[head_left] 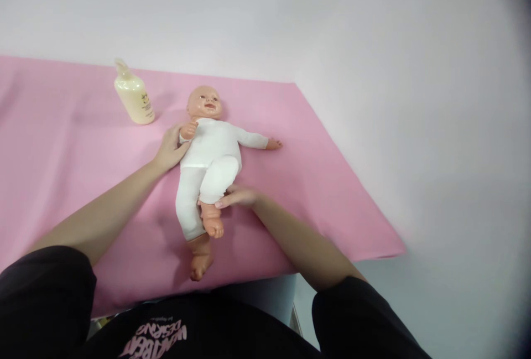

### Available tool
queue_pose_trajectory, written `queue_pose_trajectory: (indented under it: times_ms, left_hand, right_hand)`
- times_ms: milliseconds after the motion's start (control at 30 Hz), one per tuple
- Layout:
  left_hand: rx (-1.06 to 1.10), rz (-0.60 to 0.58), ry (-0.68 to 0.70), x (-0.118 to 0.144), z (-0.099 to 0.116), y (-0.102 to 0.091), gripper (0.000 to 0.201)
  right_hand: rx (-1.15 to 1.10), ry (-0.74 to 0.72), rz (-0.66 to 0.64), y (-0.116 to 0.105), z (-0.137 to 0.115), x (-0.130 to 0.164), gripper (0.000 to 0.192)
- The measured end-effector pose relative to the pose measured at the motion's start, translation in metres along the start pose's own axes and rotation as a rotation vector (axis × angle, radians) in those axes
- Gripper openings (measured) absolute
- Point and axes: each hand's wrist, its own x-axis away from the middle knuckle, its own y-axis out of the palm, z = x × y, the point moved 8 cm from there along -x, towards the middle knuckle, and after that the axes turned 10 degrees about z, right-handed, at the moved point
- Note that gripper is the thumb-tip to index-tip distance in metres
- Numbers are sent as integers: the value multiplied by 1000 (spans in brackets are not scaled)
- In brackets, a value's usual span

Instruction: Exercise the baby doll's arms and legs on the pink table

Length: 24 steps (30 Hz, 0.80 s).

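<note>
A baby doll (pixel 211 140) with a bald head, white top and white trousers lies face up on a pink cloth (pixel 290 193). My left hand (pixel 170 150) is wrapped about the doll's bent arm at its side, the thumb against its body and the other fingers partly hidden. Lower down, my right hand (pixel 238 197) grips the doll's raised leg just above the bare foot, with the thumb in front and the fingers behind the calf. That leg is bent at the knee and crosses over the other, which lies straight. The doll's far arm stretches out to the right.
A pale yellow pump bottle (pixel 135 96) stands on the cloth to the left of the doll's head. The cloth-covered table ends at a slanting right edge, and a white wall (pixel 257 16) rises behind. My body is close to the front edge.
</note>
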Motion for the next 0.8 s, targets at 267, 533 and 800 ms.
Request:
queue_pose_trajectory:
  times_ms: [267, 533, 800]
  left_hand:
    - [-7, -6, -2, 0, 0, 0, 58]
    - [-57, -38, -10, 0, 4, 1, 54]
    - [-48, -39, -25, -1, 2, 1, 54]
  right_hand:
    - [-4, 1, -10, -1, 3, -1, 56]
    - [-42, -57, -36, 2, 0, -1, 61]
    - [-40, -29, -7, -2, 5, -2, 59]
